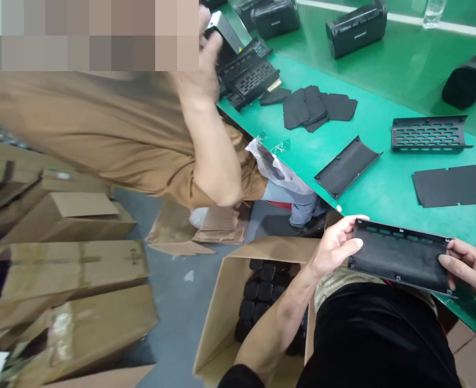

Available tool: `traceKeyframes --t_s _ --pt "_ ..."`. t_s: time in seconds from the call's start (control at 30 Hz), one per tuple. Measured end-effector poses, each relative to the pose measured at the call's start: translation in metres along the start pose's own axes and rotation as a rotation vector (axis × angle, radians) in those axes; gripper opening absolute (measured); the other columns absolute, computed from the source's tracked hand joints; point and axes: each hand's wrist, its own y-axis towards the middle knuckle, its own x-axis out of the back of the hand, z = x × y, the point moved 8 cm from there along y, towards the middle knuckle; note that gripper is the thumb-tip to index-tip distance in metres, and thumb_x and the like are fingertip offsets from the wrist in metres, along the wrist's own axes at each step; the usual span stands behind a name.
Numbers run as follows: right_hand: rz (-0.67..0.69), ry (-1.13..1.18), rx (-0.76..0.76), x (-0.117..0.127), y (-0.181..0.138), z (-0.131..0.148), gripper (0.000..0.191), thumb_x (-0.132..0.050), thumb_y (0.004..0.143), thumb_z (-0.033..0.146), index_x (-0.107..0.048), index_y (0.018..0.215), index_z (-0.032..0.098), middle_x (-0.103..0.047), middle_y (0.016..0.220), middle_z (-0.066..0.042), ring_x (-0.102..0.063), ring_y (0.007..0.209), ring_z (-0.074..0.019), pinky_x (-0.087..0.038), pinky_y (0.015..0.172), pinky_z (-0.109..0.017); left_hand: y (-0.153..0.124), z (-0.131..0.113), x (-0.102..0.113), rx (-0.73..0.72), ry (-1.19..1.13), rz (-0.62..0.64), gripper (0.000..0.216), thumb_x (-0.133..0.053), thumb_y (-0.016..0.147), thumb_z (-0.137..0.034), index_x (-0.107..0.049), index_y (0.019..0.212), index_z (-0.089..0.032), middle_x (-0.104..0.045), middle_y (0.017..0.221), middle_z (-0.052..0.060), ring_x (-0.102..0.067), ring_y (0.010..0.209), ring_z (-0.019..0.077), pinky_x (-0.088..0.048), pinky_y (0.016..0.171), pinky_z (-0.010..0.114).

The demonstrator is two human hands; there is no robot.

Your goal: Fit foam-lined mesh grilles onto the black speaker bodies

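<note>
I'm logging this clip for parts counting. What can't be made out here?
- Head view: the open carton holds black parts, mostly hidden by the left hand's forearm.
- Right hand, at the black panel: cut by the frame edge.
- Co-worker's hand: motion-blurred, hiding what it holds.

L hand [335,245], R hand [470,267], both gripping

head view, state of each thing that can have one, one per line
black grille panel: held at both ends, left hand and right hand, over the table edge
cardboard box: open, black parts inside
slotted grille: lying loose on green table
curved black cover: lying hollow side up
black speaker: lying on its side
co-worker's hand: gripping a black part
</note>
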Motion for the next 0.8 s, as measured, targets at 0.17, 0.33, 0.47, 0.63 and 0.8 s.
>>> traceKeyframes --t_s 0.17,0.33,0.47,0.63,0.8 --pt "0.0 0.0 0.031 -0.001 0.001 0.0 0.059 -0.073 0.088 0.081 -0.062 0.076 0.025 -0.06 0.061 -0.003 -0.054 0.064 -0.0209 -0.049 0.065 -0.033 0.0 -0.001 -0.003 0.014 -0.027 0.025 0.058 -0.085 0.086 -0.038 -0.071 0.139 -0.02 -0.076 0.13 0.013 -0.071 0.115 0.0267 -0.054 0.096 0.033" --pt "0.009 -0.013 0.02 -0.002 0.002 0.001 0.063 -0.074 0.084 0.085 -0.062 0.072 0.024 -0.058 0.06 -0.004 -0.052 0.063 -0.0207 -0.048 0.064 -0.033 0.001 0.004 -0.001 0.027 -0.038 0.019 0.059 -0.085 0.085 -0.039 -0.071 0.139 -0.019 -0.076 0.128 0.013 -0.071 0.114 0.0274 -0.053 0.096 0.034" --pt "0.0 0.0 0.023 -0.002 0.003 0.003 0.064 -0.073 0.085 0.085 -0.062 0.07 0.024 -0.06 0.065 -0.004 -0.052 0.066 -0.0205 -0.046 0.065 -0.033 0.0 0.004 0.0 0.015 -0.059 0.016 0.06 -0.088 0.083 -0.04 -0.072 0.137 -0.02 -0.076 0.124 0.012 -0.071 0.11 0.0262 -0.053 0.095 0.033" --pt "0.044 0.037 0.047 -0.008 -0.002 0.008 0.057 -0.072 0.093 0.078 -0.063 0.077 0.024 -0.06 0.066 -0.003 -0.054 0.069 -0.0204 -0.045 0.07 -0.033 -0.002 0.003 0.007 0.055 -0.007 -0.116 0.054 -0.083 0.089 -0.054 -0.077 0.127 -0.017 -0.075 0.1 0.006 -0.064 0.082 0.0168 -0.048 0.077 0.027" --pt "0.044 0.053 0.043 -0.007 -0.004 0.009 0.056 -0.074 0.093 0.076 -0.062 0.08 0.024 -0.061 0.064 -0.002 -0.053 0.066 -0.0197 -0.044 0.068 -0.032 0.001 0.005 0.006 0.063 -0.02 -0.148 0.051 -0.086 0.085 -0.054 -0.079 0.119 -0.017 -0.076 0.103 0.007 -0.065 0.085 0.0167 -0.05 0.079 0.027"
